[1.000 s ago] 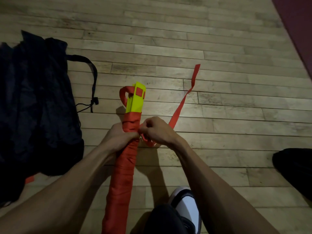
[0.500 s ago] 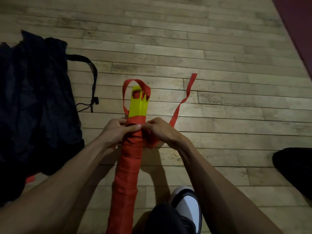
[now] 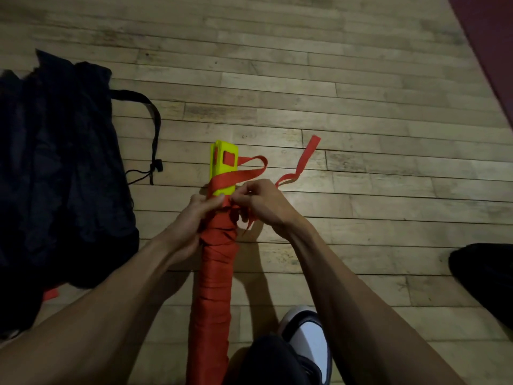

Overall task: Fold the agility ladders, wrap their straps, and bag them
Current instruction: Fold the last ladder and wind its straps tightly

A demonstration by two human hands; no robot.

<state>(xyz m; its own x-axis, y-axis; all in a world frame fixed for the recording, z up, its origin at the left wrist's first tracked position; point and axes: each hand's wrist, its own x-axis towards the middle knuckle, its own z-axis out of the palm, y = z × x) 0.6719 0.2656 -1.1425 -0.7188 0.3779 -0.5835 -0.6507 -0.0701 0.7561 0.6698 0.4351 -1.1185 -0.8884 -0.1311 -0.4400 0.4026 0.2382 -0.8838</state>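
Note:
A folded agility ladder (image 3: pixel 213 287) stands upright in front of me, its yellow rungs (image 3: pixel 223 168) showing at the top and its body wound in orange strap. My left hand (image 3: pixel 194 218) grips the bundle just below the yellow end. My right hand (image 3: pixel 261 204) pinches the orange strap (image 3: pixel 244 175) beside the bundle. One loop of strap crosses the yellow rungs, and the loose strap end (image 3: pixel 305 157) trails off to the right over the floor.
A black drawstring bag (image 3: pixel 61 173) lies on the wooden floor (image 3: pixel 361 107) to the left, its cord (image 3: pixel 154 129) curling toward the ladder. My white and black shoe (image 3: pixel 311 340) is below the bundle. A dark shape (image 3: pixel 483 276) sits at the right edge.
The strap loop has come down around the yellow end and now crosses it. The loose strap end has dropped lower to the right. Both hands stayed at the bundle.

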